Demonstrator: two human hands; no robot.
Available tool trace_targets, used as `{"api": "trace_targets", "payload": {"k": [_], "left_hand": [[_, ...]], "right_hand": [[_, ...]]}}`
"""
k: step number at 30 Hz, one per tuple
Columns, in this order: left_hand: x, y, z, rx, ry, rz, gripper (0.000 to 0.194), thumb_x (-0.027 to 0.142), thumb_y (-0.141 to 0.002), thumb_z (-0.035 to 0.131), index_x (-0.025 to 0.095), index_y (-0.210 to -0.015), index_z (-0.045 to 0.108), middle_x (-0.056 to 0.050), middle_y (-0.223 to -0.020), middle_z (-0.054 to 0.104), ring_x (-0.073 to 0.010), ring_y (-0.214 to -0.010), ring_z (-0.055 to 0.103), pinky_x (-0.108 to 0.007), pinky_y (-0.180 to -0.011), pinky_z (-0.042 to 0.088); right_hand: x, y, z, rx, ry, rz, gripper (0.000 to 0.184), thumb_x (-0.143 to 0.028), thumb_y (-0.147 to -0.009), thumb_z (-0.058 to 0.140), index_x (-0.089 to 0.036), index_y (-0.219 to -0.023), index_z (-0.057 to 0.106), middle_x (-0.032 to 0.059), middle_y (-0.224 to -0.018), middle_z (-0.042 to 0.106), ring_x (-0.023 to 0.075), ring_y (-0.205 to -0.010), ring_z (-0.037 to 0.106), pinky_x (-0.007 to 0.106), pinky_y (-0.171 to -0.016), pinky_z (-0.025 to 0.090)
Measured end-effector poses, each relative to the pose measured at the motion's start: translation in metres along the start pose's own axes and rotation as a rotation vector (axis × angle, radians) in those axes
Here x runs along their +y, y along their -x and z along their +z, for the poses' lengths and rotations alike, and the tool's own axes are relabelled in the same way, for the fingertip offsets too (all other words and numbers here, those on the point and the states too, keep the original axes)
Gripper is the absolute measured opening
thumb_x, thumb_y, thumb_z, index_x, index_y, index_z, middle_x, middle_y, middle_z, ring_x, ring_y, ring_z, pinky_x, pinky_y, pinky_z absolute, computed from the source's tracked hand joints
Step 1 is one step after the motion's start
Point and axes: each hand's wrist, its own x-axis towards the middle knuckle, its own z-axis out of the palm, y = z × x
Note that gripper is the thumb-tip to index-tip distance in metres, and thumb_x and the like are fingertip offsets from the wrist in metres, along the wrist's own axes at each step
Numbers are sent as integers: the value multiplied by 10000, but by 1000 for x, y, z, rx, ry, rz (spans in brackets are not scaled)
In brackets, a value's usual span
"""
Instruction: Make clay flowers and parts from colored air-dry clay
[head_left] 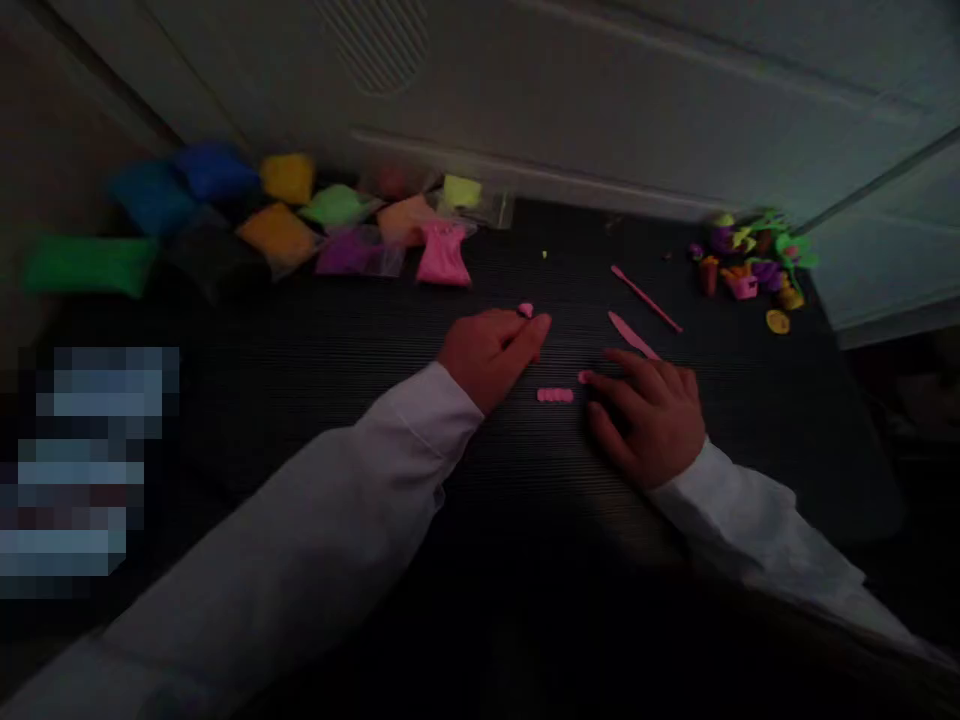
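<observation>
One small pink lump point(526, 310) seems pinched in your left hand point(493, 352); better hold it lightly, so it does not flatten. Further right, the pink row point(555, 395) lies on the desk point(517, 465), between your hands. Just beside it, the pink disc point(583, 377) touches a fingertip of your loosely spread right hand point(651, 415): press softly and evenly, minding the pink knife point(628, 331) near your fingers.

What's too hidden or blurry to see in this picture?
In the head view:
Lower end of the pink knife-shaped tool: hidden by the right hand.
Palm of the left hand: turned away.
Tiny yellow-green speck: too small to identify.
Far left: covered by grey-blue pixelated squares.
</observation>
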Motion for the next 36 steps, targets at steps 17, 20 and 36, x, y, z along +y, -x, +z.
{"api": "trace_targets", "payload": {"k": [17,20,36], "left_hand": [[0,0,-1,-18,7,11,460,383,-821,280,157,-560,585,-1,-596,568,-96,-624,529,-237,-674,381],[0,-1,-1,-25,11,14,465,382,-823,273,157,-559,584,-2,-599,569,-96,-629,531,-236,-674,382],[1,0,-1,-6,0,4,454,382,-820,285,161,-560,583,2,-593,567,-95,-618,529,-236,-669,384]], "right_hand": [[2,2,-3,68,-9,-37,321,-324,-723,499,-260,-1029,575,30,-1202,468,238,-962,440,400,-786,314],[3,2,-3,68,-2,-37,318,-328,-724,498,-264,-1024,578,24,-1204,469,241,-967,435,401,-788,312],[0,1,-1,58,49,-54,369,-389,-733,481,-265,-1075,545,20,-1285,393,263,-999,397,417,-787,313]]}}
